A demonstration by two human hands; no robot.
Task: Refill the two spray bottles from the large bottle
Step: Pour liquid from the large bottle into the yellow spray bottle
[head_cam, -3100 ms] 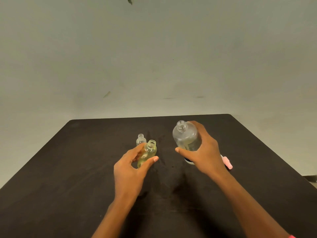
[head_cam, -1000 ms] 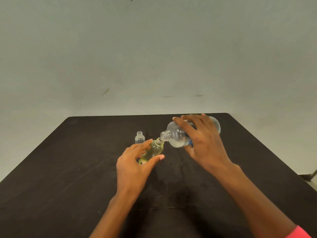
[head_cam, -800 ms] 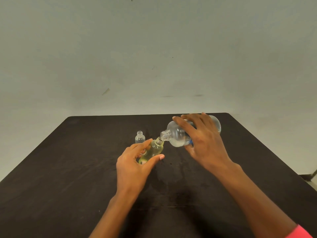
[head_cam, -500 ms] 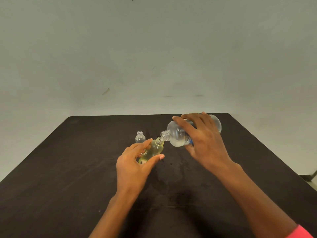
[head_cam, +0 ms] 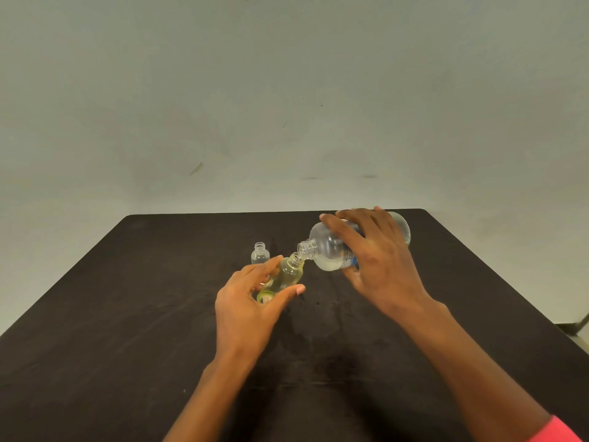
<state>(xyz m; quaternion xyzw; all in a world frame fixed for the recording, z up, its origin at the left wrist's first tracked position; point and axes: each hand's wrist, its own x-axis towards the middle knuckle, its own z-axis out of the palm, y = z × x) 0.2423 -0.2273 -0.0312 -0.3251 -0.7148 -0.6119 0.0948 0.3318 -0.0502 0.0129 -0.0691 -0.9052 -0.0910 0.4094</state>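
since three seconds ago your right hand [head_cam: 379,266] has tipped the big bottle [head_cam: 331,250] sideways, closed round it, mouth seemingly touching the small bottle [head_cam: 285,275] your left hand [head_cam: 245,311] grips tilted to catch it; the spare [head_cam: 259,254] waits upright behind.

two bare forearms, left hand [head_cam: 245,309], right hand [head_cam: 381,266], no rings or watch, pink sleeve [head_cam: 556,430] cuff at 5 o'clock

Middle of the table [head_cam: 127,330] is pretty crowded: left hand [head_cam: 245,311] around the tilted small bottle [head_cam: 285,274], right hand [head_cam: 379,263] tipping the big bottle [head_cam: 328,253] onto its mouth, necks touching. An empty bottle [head_cam: 259,254] stands just behind the left fingers. Both outer sides and the near edge are bare.
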